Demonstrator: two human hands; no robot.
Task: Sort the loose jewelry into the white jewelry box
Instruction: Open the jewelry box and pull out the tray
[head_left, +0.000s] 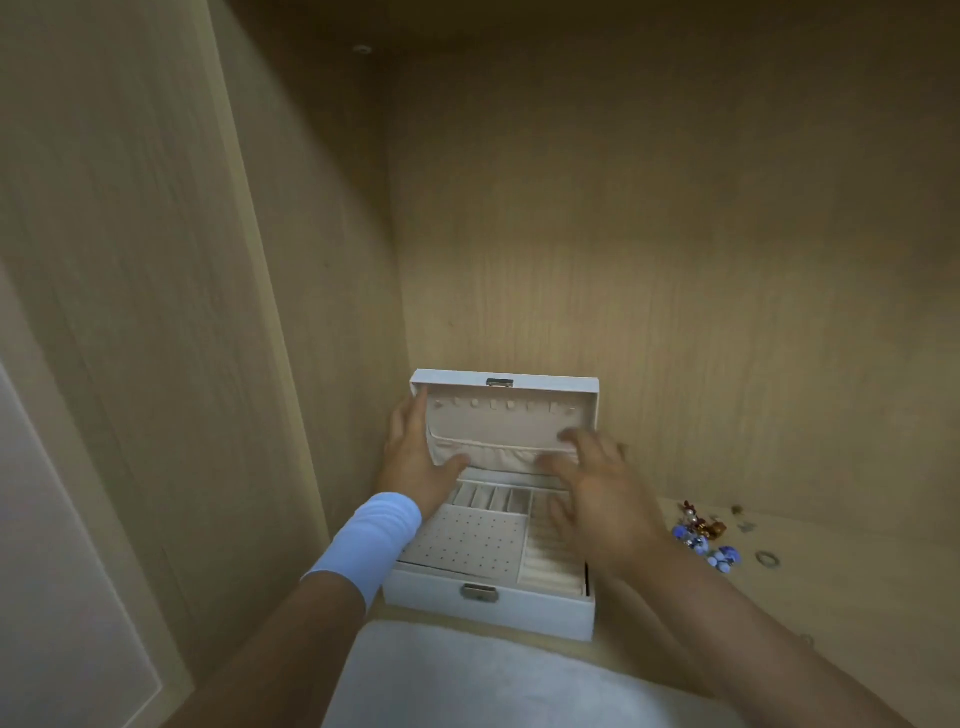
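Plainly, the left hand (415, 457) has the lid (498, 421) by its left edge: the fingers lie behind the edge and the thumb sits in front on the gathered pocket, so the lid is pinched between them. The right hand (597, 499) is blurred. Its fingers are spread and hold nothing, in front of the lid's right end and above the tray. I cannot tell whether they touch the lid.

The lid stands upright on the white jewelry box (488, 608), which sits by the left edge of the shelf (831, 597). Its latch side is at the front edge and the lid is near the back wall.

The box looks light and rigid with a padded lining, so it may slide if the lid is pushed. Holding the lid's edge should steady it.

The loose jewelry (706, 535) lies in a small heap on the shelf to the right of the box, apart from it, with a ring (767, 559) just beside the heap. These pieces look tiny, hard and likely to tangle or roll. Each is best picked up singly with the fingertips, by a bead or band.
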